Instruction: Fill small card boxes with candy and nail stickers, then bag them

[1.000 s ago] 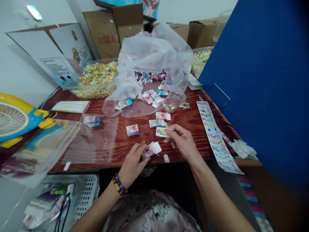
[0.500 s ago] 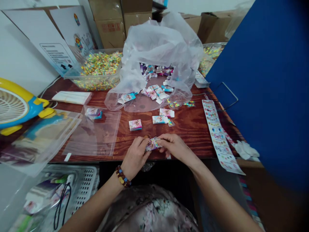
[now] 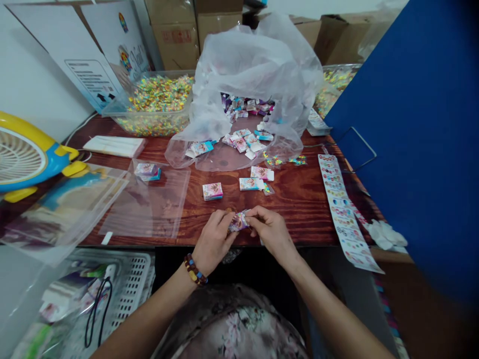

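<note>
Here the left hand [image 3: 214,240] and right hand [image 3: 270,230] pinch one small printed box [image 3: 238,221] between their fingertips, held just above the near edge of the wooden table [image 3: 299,199]; whether its flap is shut I cannot tell. A loose pinch could drop it past the edge, and a hard squeeze could crush the thin card, while a finished box [image 3: 212,191] lies apart behind
</note>
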The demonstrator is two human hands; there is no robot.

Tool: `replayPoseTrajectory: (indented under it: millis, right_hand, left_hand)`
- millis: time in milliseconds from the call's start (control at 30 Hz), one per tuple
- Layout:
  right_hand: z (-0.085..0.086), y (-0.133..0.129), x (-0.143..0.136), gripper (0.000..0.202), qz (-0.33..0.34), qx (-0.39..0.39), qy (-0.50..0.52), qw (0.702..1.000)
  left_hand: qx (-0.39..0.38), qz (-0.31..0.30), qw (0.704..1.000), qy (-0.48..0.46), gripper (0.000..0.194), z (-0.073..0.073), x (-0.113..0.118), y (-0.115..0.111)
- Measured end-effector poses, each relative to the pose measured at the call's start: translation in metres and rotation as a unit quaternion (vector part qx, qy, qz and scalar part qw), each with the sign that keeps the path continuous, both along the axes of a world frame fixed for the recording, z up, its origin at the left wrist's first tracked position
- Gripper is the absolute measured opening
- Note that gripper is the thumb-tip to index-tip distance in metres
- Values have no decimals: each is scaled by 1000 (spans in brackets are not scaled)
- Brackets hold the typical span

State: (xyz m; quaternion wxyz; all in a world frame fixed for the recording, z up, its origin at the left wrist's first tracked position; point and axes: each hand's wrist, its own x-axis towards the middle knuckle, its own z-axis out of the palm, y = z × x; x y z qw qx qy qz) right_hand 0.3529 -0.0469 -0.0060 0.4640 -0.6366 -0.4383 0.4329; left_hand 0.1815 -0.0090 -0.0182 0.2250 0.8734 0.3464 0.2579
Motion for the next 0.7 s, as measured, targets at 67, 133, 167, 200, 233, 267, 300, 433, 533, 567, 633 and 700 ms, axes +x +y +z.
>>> replayPoseTrajectory:
  millis: [67,133,167,200,233,267,300,433,533,567,633,700]
  right_hand:
    - [0,-3,-3,19,28,10,-82,996]
    - [-1,-5,-4,22,58,23,-114,992]
    - [-1,-4,-4,22,63,36,-120,990]
    - [-2,-4,-3,20,63,50,-124,989]
    - [-3,-3,-1,18,60,65,-129,988]
    - [-4,-2,0,16,60,76,-133,986]
    - [-5,0,3,15,64,83,-133,986]
    - [-4,3,11,13,113,83,-106,984]
    - [0,4,12,14,152,91,-120,977]
    - [2,4,12,15,163,95,-126,974]
    - [4,4,11,16,176,112,-126,970]
    - [6,3,11,15,173,142,-112,968]
  left_hand:
    - [-1,17,1000,-1,38,-2,2,1]
    - [-8,39,999,-10,36,-3,4,1]
    - [-17,47,999,-20,34,-2,5,1]
    - [-34,50,998,-34,32,-1,6,1]
    - [-58,49,996,-50,31,1,6,1]
    - [-91,42,993,-66,30,3,6,2]
    - [-129,29,988,-82,29,6,5,3]
    - [-284,-35,950,-125,31,12,-5,12]
    - [-362,-43,918,-154,36,12,-12,13]
    - [-376,-40,911,-165,36,12,-12,12]
    - [-392,-40,900,-185,35,11,-11,9]
    - [-402,-35,892,-201,34,10,-8,4]
